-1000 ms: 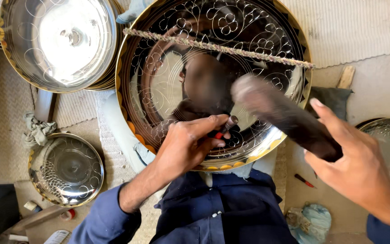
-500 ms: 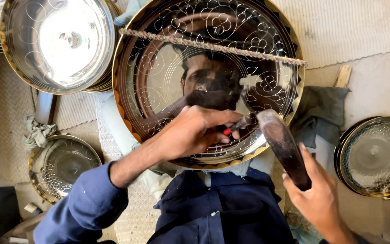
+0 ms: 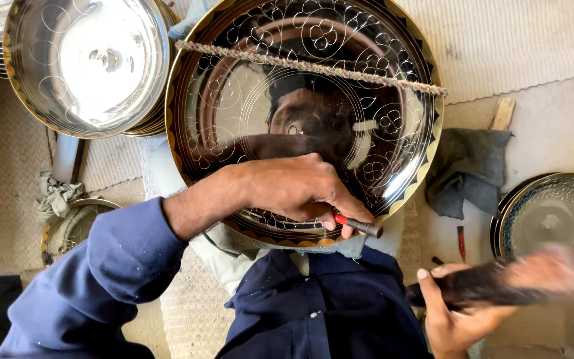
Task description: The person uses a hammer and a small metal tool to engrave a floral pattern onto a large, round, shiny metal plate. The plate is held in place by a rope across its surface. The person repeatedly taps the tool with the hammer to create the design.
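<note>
A large shiny engraved metal tray with a gold-toned patterned rim rests tilted against my lap. A braided cord runs across its upper face. My left hand lies on the tray's lower part and grips a small red-handled chisel pointing right at the rim. My right hand is low at the right, off the tray, holding a dark wooden mallet that is blurred by motion.
A stack of shiny plates stands at upper left. A smaller engraved dish lies at left, another patterned tray at right. A grey cloth, a wood scrap and a small red tool lie on the floor.
The mallet has swung down and to the right, away from the tray. My left hand with the chisel has stayed on the tray's lower edge, and the view has shifted slightly.
</note>
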